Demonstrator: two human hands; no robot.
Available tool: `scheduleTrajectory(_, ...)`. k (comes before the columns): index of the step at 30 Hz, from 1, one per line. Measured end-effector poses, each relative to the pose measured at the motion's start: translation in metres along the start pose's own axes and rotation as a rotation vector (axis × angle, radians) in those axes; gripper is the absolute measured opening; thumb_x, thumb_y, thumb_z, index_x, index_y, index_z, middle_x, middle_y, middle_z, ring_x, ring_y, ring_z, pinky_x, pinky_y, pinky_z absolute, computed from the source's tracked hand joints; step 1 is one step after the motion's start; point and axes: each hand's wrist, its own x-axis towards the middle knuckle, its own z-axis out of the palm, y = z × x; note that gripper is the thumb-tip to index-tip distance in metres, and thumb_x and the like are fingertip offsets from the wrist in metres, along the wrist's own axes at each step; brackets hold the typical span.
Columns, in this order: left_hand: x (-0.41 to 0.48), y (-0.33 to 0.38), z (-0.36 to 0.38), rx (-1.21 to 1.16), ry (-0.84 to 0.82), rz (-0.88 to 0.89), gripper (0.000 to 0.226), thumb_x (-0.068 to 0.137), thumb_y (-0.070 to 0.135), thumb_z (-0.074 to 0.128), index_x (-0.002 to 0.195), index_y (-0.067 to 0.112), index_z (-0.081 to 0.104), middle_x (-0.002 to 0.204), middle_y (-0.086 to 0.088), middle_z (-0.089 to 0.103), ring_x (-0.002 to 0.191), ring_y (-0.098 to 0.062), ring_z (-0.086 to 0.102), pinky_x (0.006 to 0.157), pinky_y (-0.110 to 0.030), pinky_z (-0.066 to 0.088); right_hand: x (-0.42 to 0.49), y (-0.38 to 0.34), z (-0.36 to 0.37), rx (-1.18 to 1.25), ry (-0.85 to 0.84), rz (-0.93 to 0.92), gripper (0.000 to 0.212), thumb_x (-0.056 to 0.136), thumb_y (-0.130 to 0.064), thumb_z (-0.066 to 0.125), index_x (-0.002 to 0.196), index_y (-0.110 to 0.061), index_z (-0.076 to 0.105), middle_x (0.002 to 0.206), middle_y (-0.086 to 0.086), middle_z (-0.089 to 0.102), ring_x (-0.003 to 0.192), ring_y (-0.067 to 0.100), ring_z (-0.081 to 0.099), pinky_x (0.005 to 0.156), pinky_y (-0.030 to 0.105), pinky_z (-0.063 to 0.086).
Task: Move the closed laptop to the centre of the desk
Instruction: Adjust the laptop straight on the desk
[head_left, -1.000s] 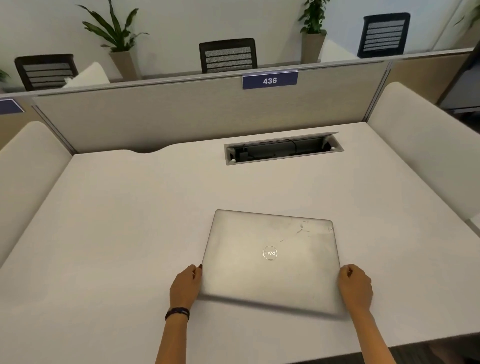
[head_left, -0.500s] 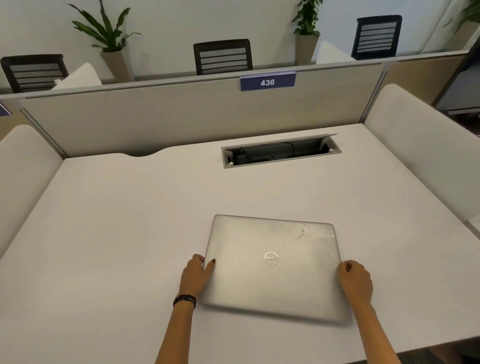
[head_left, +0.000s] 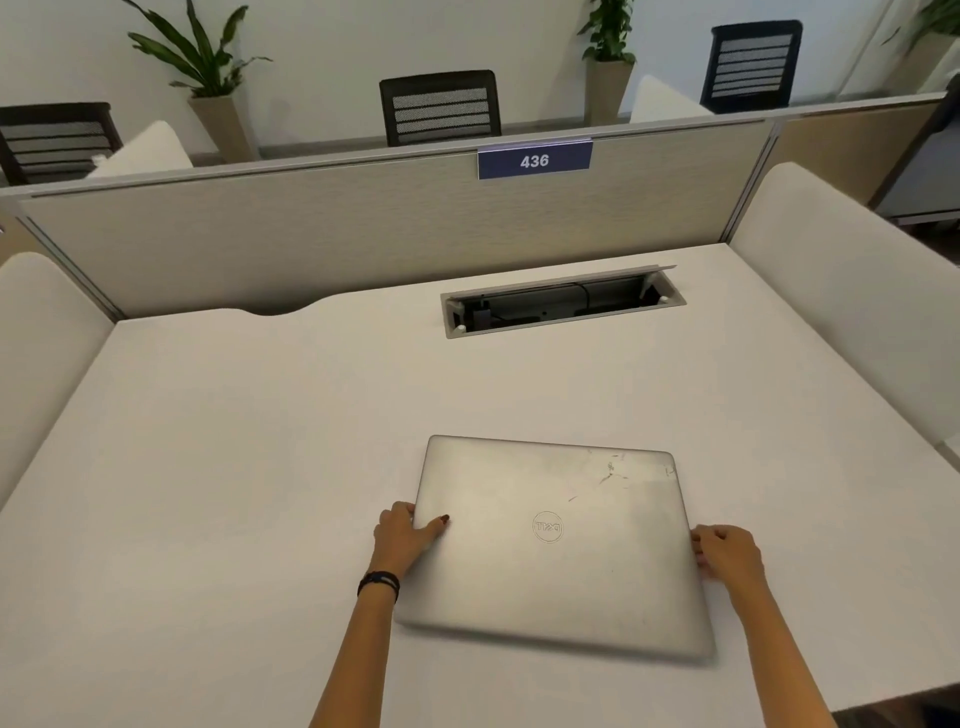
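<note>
Both hands (head_left: 410, 535) (head_left: 727, 553) on shut, scuffed silver laptop (head_left: 556, 545), flat on desk (head_left: 234, 467).

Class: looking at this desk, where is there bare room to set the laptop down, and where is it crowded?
Bare desk lies left of the laptop and between it and the open cable tray. Crowding is only at the laptop's sides, where the left hand and right hand sit.

- The laptop (head_left: 558, 545) lid looks like brushed silver metal, matt, with scuffs and scratches near its far right corner.
- The bench (head_left: 234, 441) top is a smooth, matt off-white laminate.
- The partition (head_left: 311, 234) has a pale, fine-grained wood-look or fabric face, with a metal top rail.
- The chairs' backs (head_left: 441, 106) are black mesh.
</note>
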Motion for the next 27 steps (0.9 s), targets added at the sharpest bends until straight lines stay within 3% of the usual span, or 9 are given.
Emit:
scheduleTrajectory(3, 0.007, 0.003, 0.000, -0.013, 0.006, -0.003, 0.057, 0.076, 0.040, 0.072, 0.113, 0.001, 0.054, 0.112, -0.016, 0.059, 0.107, -0.034, 0.056, 0.094, -0.042, 0.048, 0.006, 0.004, 0.000, 0.015, -0.034, 0.013, 0.029, 0.089, -0.013, 0.053, 0.086, 0.012, 0.066, 0.071, 0.016, 0.066, 0.067, 0.034, 0.062, 0.080, 0.049, 0.054)
scheduleTrajectory(6, 0.011, 0.004, -0.001, -0.038, -0.005, -0.003, 0.045, 0.078, 0.040, 0.070, 0.095, 0.000, 0.059, 0.088, -0.012, 0.058, 0.082, -0.027, 0.057, 0.073, -0.032, 0.044, 0.012, 0.005, 0.001, 0.023, -0.047, 0.034, 0.037, 0.087, -0.016, 0.058, 0.081, 0.020, 0.061, 0.069, 0.019, 0.061, 0.061, 0.029, 0.056, 0.065, 0.039, 0.050)
scheduleTrajectory(8, 0.014, 0.003, -0.002, -0.043, -0.015, -0.003, 0.039, 0.079, 0.041, 0.068, 0.076, 0.005, 0.053, 0.073, -0.008, 0.050, 0.070, -0.023, 0.047, 0.066, -0.029, 0.035, 0.014, 0.005, 0.003, 0.027, -0.059, 0.040, 0.030, 0.086, -0.017, 0.061, 0.067, 0.007, 0.061, 0.065, 0.015, 0.055, 0.058, 0.027, 0.051, 0.062, 0.035, 0.043)
scheduleTrajectory(10, 0.016, 0.002, -0.003, -0.040, -0.013, -0.002, 0.039, 0.080, 0.040, 0.067, 0.071, 0.009, 0.045, 0.068, -0.006, 0.044, 0.070, -0.021, 0.042, 0.065, -0.029, 0.031, 0.015, 0.005, 0.004, 0.034, -0.068, 0.043, 0.023, 0.085, -0.017, 0.062, 0.067, -0.005, 0.057, 0.066, 0.014, 0.053, 0.059, 0.026, 0.050, 0.065, 0.035, 0.042)
scheduleTrajectory(14, 0.017, 0.002, -0.005, 0.006, -0.006, -0.009, 0.033, 0.082, 0.037, 0.065, 0.084, 0.008, 0.050, 0.080, -0.003, 0.050, 0.080, -0.022, 0.048, 0.072, -0.029, 0.037, 0.018, 0.009, 0.004, 0.065, -0.072, 0.050, 0.029, 0.086, -0.016, 0.064, 0.068, 0.008, 0.063, 0.069, 0.015, 0.051, 0.065, 0.026, 0.047, 0.061, 0.034, 0.041)
scheduleTrajectory(17, 0.019, 0.000, -0.008, 0.033, -0.001, -0.007, 0.039, 0.083, 0.036, 0.065, 0.104, 0.005, 0.055, 0.095, -0.003, 0.053, 0.093, -0.022, 0.052, 0.083, -0.030, 0.040, 0.018, 0.004, 0.007, 0.087, -0.066, 0.032, 0.027, 0.085, -0.014, 0.065, 0.064, 0.002, 0.061, 0.068, 0.013, 0.052, 0.066, 0.026, 0.046, 0.066, 0.035, 0.041)
scheduleTrajectory(21, 0.018, -0.004, -0.014, 0.021, 0.032, -0.030, 0.038, 0.082, 0.034, 0.067, 0.104, 0.005, 0.055, 0.094, -0.005, 0.056, 0.089, -0.021, 0.052, 0.081, -0.029, 0.040, 0.022, -0.011, 0.016, 0.084, -0.067, 0.002, 0.021, 0.084, -0.014, 0.066, 0.070, 0.002, 0.066, 0.064, 0.008, 0.057, 0.064, 0.025, 0.048, 0.068, 0.036, 0.044)
scheduleTrajectory(27, 0.019, -0.016, -0.031, -0.054, 0.116, -0.081, 0.047, 0.082, 0.033, 0.067, 0.112, -0.001, 0.055, 0.102, -0.012, 0.062, 0.104, -0.031, 0.057, 0.087, -0.033, 0.042, 0.028, -0.039, 0.043, 0.082, -0.121, -0.047, 0.016, 0.084, -0.014, 0.066, 0.073, -0.002, 0.066, 0.059, 0.004, 0.056, 0.057, 0.018, 0.047, 0.065, 0.033, 0.042)
